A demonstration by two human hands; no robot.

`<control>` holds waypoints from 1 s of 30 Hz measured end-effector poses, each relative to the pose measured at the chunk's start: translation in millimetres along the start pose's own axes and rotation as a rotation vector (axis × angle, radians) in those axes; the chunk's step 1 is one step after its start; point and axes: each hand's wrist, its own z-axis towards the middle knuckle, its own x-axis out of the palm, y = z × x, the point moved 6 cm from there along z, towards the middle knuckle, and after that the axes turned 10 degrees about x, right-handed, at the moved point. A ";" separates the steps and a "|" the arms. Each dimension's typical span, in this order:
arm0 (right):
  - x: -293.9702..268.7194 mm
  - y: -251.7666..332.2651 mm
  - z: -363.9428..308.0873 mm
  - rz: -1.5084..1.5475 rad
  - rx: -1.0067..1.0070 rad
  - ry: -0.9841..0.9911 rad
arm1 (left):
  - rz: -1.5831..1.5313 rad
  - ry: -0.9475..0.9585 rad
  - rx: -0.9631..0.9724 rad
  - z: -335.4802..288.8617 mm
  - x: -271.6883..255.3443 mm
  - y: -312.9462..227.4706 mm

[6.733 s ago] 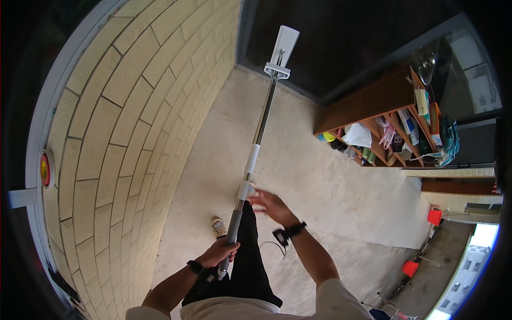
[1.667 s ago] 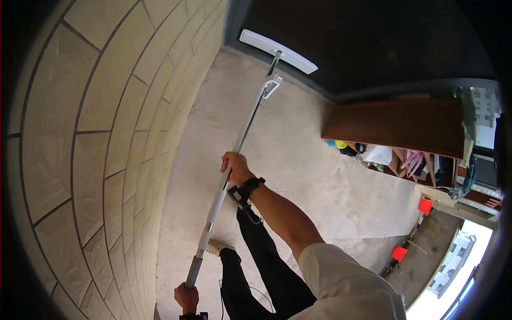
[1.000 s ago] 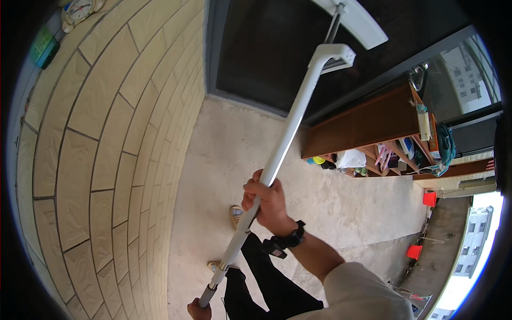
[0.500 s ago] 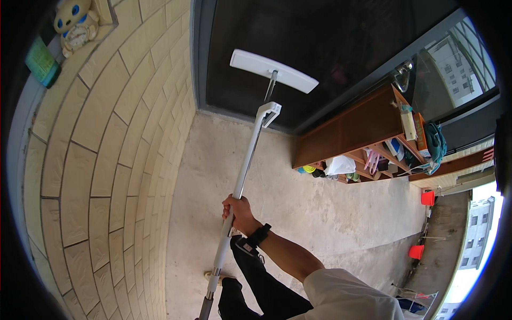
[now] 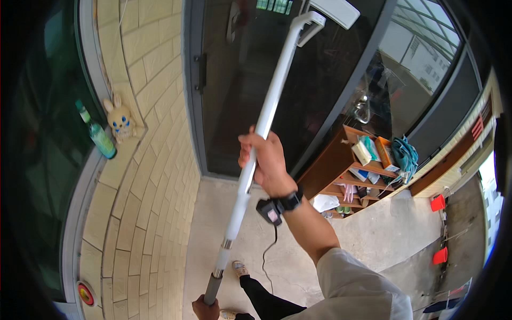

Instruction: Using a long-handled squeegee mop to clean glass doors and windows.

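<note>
A flat mop (image 5: 269, 109) with a long white pole slants up and away across my view. Its flat white head (image 5: 337, 9) is up by the dark glass door (image 5: 240, 106); whether it touches the glass I cannot tell. My right hand (image 5: 266, 160) is wrapped round the middle of the pole, with a black strapped device (image 5: 280, 207) and a cable at the wrist. Lower down, my left hand (image 5: 206, 308) is closed round the grey grip (image 5: 213, 288) at the pole's bottom end, partly cut off by the frame edge.
A brown shelf unit (image 5: 328, 160) with shoes and bags stands right of the door. On the left, a tiled wall (image 5: 144, 197) has a ledge with a rabbit figure (image 5: 120, 120) and a green bottle (image 5: 101, 140). Red buckets (image 5: 438, 202) are at the far right.
The mop has risen, its head going up and right along the door. My right hand has moved up with it, and my left hand has come into view. The view has tilted upward.
</note>
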 end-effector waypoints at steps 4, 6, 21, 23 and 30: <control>-2.5 -3.0 -4.2 -0.103 -0.043 -0.014 | -0.145 0.008 0.043 -4.4 -11.6 -1.0; -22.3 -39.3 -15.9 -0.100 -0.007 -0.046 | -0.152 0.086 -0.024 -41.6 -12.4 25.8; -30.8 -53.3 -46.9 -0.060 -0.005 -0.081 | -0.094 -0.021 -0.013 -91.5 -19.7 24.7; 9.4 32.2 -27.0 -0.059 -0.070 0.039 | -0.115 -0.061 0.067 -33.9 -24.5 -35.4; 85.5 248.6 18.4 -0.215 -0.376 0.094 | -0.314 -0.214 0.497 82.6 -31.6 -198.4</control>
